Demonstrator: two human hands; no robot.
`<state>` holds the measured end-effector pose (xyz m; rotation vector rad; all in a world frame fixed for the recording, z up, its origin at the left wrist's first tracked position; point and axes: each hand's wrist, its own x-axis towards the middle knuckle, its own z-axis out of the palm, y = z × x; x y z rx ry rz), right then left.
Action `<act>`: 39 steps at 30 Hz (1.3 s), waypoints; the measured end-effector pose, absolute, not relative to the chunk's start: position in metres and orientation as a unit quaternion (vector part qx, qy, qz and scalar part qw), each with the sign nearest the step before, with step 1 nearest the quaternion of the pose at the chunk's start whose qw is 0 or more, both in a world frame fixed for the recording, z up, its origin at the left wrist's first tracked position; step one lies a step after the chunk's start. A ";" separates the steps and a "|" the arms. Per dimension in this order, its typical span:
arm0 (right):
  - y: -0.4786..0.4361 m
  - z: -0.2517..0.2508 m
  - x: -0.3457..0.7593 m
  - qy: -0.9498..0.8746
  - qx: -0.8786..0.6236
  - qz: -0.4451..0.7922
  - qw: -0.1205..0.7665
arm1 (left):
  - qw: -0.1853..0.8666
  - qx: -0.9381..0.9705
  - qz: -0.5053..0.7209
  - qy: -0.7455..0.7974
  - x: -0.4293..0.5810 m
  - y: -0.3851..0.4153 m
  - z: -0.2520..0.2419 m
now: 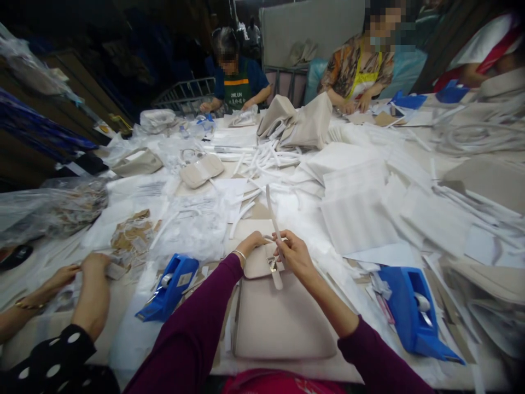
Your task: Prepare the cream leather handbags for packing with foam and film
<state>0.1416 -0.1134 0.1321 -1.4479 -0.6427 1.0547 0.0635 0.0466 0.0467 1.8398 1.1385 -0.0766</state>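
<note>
A beige handbag (283, 320) lies flat on the table right in front of me, flap end away from me, with a metal clasp (272, 265) on its front strap. My left hand (250, 243) rests curled on the far edge of the flap. My right hand (296, 254) pinches a thin white paper strip (272, 213) that stands up and leans away from me, just above the clasp. Both my sleeves are dark purple.
Blue tape dispensers stand at my left (170, 285) and right (412, 314). White paper sheets and strips (356, 202) litter the table. More beige bags (303, 125) lie farther off. A neighbour's hands (88, 273) work at my left; other people sit across the table.
</note>
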 end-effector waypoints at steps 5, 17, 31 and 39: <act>-0.107 0.145 0.140 -0.253 -0.581 0.480 0.607 | 0.550 0.696 0.028 0.461 0.047 0.035 0.057; -0.254 0.193 0.113 -0.180 -0.524 0.647 0.523 | 0.745 0.546 0.091 0.373 0.014 -0.018 0.131; -0.222 0.168 0.069 -0.122 -0.516 0.596 0.603 | 0.739 0.517 0.146 0.407 -0.003 -0.066 0.156; -0.216 0.166 0.064 -0.131 -0.496 0.604 0.610 | 0.745 0.514 0.202 0.374 -0.004 -0.065 0.147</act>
